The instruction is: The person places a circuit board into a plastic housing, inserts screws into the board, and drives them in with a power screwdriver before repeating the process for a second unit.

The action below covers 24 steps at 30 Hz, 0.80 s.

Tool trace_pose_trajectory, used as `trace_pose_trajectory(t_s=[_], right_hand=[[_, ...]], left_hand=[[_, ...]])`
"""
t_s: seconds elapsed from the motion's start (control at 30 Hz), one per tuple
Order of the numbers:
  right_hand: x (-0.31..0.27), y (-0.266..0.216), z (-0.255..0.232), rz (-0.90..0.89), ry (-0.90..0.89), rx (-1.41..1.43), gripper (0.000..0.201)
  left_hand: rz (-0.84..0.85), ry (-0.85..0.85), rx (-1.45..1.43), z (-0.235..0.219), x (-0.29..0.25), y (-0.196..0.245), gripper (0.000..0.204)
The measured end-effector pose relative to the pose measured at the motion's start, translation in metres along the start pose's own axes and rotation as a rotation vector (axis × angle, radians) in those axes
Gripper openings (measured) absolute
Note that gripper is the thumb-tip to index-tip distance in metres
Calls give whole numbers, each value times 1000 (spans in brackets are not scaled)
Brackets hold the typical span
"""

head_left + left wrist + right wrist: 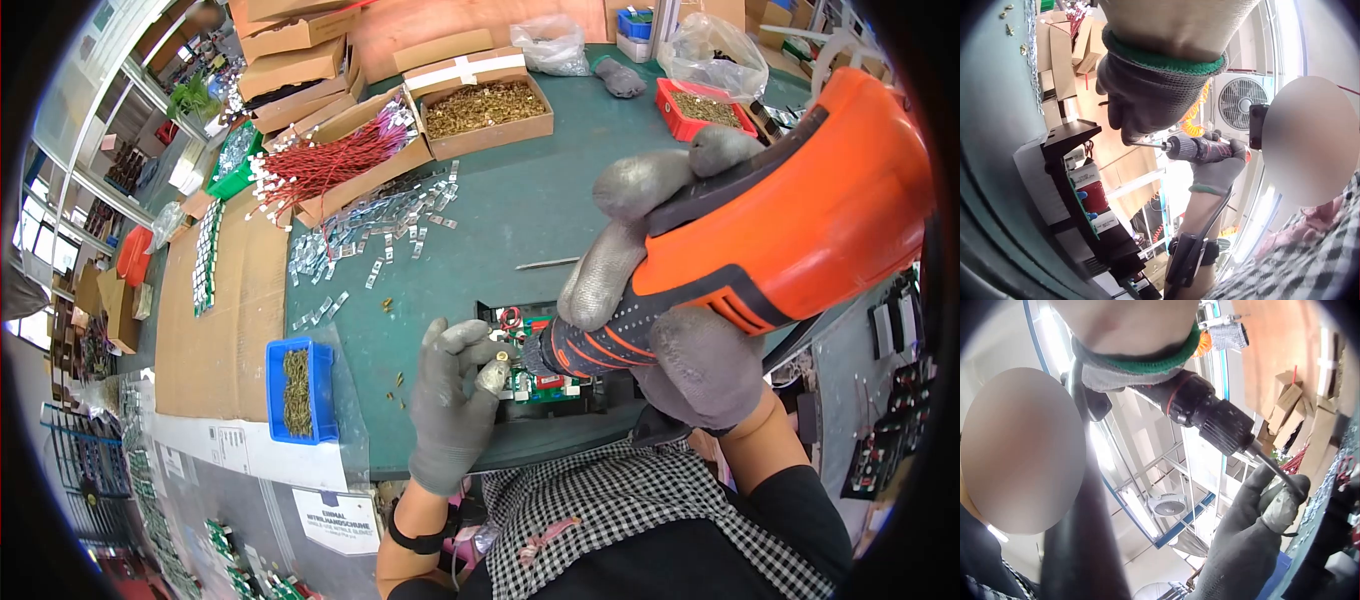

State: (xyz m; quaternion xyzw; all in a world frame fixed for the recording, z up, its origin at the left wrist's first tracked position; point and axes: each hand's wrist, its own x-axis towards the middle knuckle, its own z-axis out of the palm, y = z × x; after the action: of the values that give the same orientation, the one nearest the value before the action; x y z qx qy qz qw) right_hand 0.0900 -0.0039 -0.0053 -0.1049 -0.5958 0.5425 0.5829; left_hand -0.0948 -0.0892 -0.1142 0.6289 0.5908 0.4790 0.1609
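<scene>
My right hand [690, 360], in a grey glove, grips an orange and black power drill [790, 220] around its body. The drill's chuck [1225, 428] carries a long metal bit [1272, 465] that reaches to the left hand's fingertips. My left hand [455, 400], also gloved, pinches a small brass-coloured piece [502, 357] at the bit's tip; the fingers hide most of it. Below the hands lies a green circuit board [548, 388] in a black housing [590, 395]. Red and white parts stand on the board.
A blue tray [327, 390] of small brass-coloured pieces stands at left. Behind are loose metal strips [350, 240], a box of red wires [335, 165], a carton of brass pieces [485, 108] and a red tray [705, 112]. A thin metal rod [548, 264] lies beyond the housing.
</scene>
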Motion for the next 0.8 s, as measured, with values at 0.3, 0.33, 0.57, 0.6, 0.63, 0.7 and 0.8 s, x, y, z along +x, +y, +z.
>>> trace_pose_trajectory(t_s=[0.3, 0.33, 0.57, 0.6, 0.63, 0.7, 0.8], right_hand=[[-3, -5, 2, -35, -53, -62, 74], [-2, -4, 3, -40, -57, -63, 74], [2, 0, 5, -59, -91, -57, 74], [2, 0, 6, -62, -94, -53, 75], [3, 1, 7, -67, -98, -50, 75], [5, 4, 9, -69, -103, -34, 75], [10, 11, 11, -85, -113, 20, 75]], left_hand=[[109, -1, 229, -3, 0, 6, 41], [111, 4, 231, -4, 0, 8, 41], [99, 51, 308, -2, 1, 10, 44], [98, 53, 307, -2, 3, 11, 44], [91, 47, 309, -3, 4, 13, 45], [67, 36, 308, -4, 0, 14, 45], [70, 33, 296, -3, 1, 9, 45]])
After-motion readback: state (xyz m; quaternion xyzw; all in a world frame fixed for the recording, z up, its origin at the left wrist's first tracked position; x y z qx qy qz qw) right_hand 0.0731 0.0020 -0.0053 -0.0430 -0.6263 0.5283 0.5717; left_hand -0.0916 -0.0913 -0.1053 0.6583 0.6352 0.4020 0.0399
